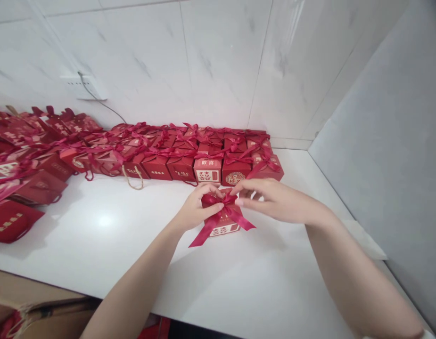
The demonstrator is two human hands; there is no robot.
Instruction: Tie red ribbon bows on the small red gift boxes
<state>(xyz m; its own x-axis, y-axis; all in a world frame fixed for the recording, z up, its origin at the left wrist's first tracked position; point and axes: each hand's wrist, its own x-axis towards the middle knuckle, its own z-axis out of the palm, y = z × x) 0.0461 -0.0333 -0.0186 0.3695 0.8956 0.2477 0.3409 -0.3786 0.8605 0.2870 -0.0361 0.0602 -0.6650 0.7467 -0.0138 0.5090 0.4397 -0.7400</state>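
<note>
A small red gift box (222, 230) with white-and-gold lettering stands on the white table in front of me. Tied across its top is a crimson ribbon bow (227, 212), its two tails hanging toward me over the front. My left hand (200, 205) is closed at the bow's left side, thumb near the knot and fingers behind the loop. From the right, my right hand (263, 200) pinches the bow's right loop between thumb and fingers. Part of the box top is hidden by the bow and my hands.
Rows of ribboned red gift boxes (182, 165) line the tiled wall behind. Red gift bags (14, 219) crowd the left, and a cord hangs from a wall socket (86, 88). A grey panel (383, 141) bounds the right. Below the front edge sits a cardboard box (62, 322).
</note>
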